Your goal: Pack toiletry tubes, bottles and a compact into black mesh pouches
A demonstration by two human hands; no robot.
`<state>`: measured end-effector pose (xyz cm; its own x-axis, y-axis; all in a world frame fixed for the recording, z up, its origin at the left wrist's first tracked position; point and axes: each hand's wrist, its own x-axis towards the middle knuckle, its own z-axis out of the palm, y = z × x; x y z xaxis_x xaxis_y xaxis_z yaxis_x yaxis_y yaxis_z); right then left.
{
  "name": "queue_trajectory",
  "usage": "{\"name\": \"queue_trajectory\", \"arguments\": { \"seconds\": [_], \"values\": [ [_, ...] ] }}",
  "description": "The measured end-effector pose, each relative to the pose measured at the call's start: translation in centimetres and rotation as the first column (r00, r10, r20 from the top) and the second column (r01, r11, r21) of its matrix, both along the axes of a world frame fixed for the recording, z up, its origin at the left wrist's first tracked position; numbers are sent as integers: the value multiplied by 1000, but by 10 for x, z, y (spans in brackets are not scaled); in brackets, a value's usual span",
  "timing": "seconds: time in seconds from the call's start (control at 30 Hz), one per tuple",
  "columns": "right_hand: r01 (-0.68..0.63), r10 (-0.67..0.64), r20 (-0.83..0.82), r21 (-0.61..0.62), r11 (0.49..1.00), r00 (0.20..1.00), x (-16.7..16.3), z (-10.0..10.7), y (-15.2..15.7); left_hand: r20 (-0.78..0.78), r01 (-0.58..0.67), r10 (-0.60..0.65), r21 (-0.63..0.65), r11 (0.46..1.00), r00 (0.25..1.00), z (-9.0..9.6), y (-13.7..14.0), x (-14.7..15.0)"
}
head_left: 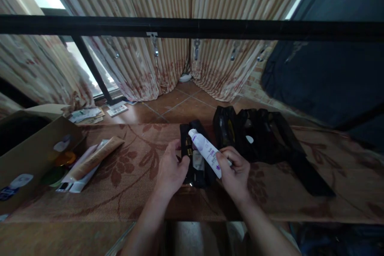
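In my right hand (235, 170) is a white squeeze tube (207, 150) with purple print, its capped end tilted up and away to the left. The tube passes above a small black pouch (185, 134) that lies open on the cloth. Gold-coloured small items (189, 146) and a pale item (198, 161) show inside the pouch. My left hand (171, 168) grips the pouch's left edge between thumb and fingers; its fingertips are partly hidden. To the right lies a larger black organizer bag (261, 136), unfolded, with compartments and a flap.
At the left stands a cardboard box (36, 168). Several tubes (90, 162) and an orange round jar (65, 159) lie beside it on the patterned cloth (132, 184). A dark metal rail (192, 28) crosses in front of the curtains. Papers (87, 115) rest on the floor beyond.
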<state>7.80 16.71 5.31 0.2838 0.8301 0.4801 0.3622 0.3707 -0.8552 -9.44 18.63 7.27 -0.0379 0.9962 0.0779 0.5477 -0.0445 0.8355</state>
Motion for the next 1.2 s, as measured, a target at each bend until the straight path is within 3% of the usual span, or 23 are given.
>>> {"name": "queue_trajectory", "arguments": {
  "seconds": [0.53,0.8,0.93,1.2],
  "values": [
    [117,-128,241,62,991,962,-8,1,11,62,80,-79,-9,997,995,-12,3,-6],
    [74,-77,317,22,997,945,-10,5,8,60,76,-76,4,997,995,-16,5,-6],
    [19,-21,314,9,1000,949,-9,8,5,59,76,-76,3,997,995,-13,4,-6],
    [30,-21,199,-38,999,980,-9,3,8,89,93,-92,-15,996,992,-10,4,-5]
  ]
}}
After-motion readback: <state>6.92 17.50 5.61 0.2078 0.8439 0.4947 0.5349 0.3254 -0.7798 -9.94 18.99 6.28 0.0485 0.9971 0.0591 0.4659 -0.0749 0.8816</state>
